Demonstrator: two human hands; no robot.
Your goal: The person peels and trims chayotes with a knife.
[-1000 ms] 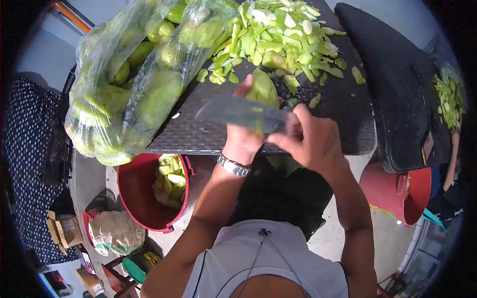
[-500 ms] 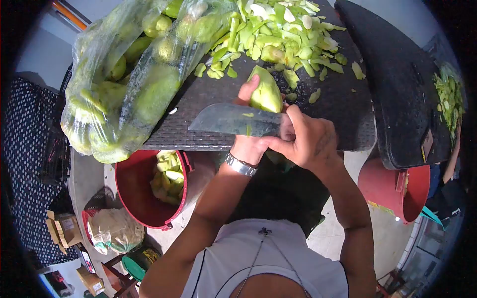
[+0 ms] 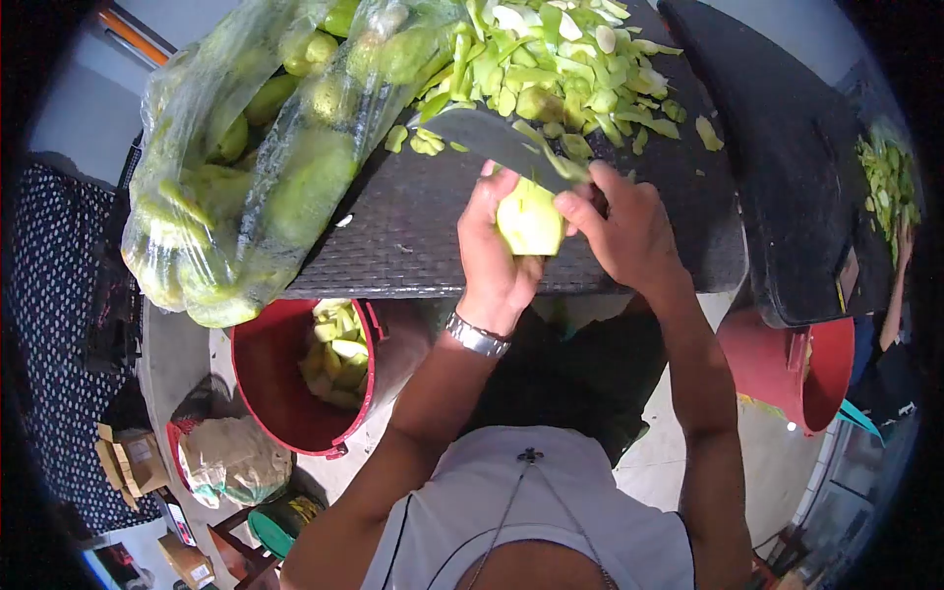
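Observation:
A partly peeled green mango rests in my left hand, whose fingers and thumb wrap its side and underside. My right hand grips a wide-bladed knife by its handle, which the fingers mostly hide. The blade points left and lies across the far end of the mango, with a strip of green peel against it near my right fingers. Just beyond the blade is a heap of green and whitish peelings. To the left, a clear plastic bag holds several whole green mangoes.
Under the dark woven tabletop, a red bucket at left contains pale mango pieces. Another red bucket stands at right below a second dark table, where another person's hand is near more peelings.
The knife has moved from over my left wrist up to the mango's far side, blade now tilted. The mango has turned, its pale peeled face toward me. My right hand rose slightly.

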